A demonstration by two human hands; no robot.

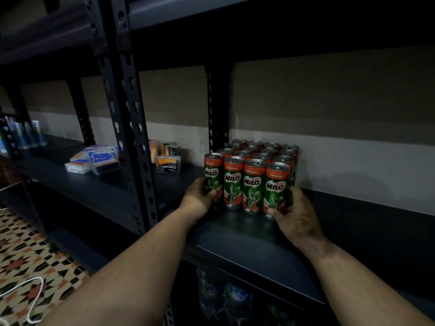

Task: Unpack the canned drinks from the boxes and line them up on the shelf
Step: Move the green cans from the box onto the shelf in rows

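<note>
**Two hands hug a block of Milo cans on the shelf**

A block of green and red Milo cans (pixel 253 175) stands upright on the dark shelf (pixel 353 231). The cans are packed close together in rows, four cans wide. The back row is near the pale wall (pixel 353 161). The front row stands a little way back from the shelf's front edge. The block sits at the left end of this shelf, just right of a black metal post (pixel 217 109).

Both bare arms reach forward from the bottom of the view, one on each side of the block. The left hand (pixel 197 198) is at the left front corner. Its fingers curl round the side of the front-left can (pixel 213 178), and its thumb lies across the front of that can, low down. The right hand (pixel 297 216) is at the right front corner. Its fingers wrap round the outer side of the front-right can (pixel 276 187), and its thumb presses the bottom front of that can. The back of the right hand faces up.

On the next shelf to the left lie small flat packs (pixel 94 160) and a "Charcoal" box (pixel 168 164). Under the shelf stand clear bottles (pixel 223 295). A white cord (pixel 35 300) lies on the tiled floor (pixel 28 243).
</note>
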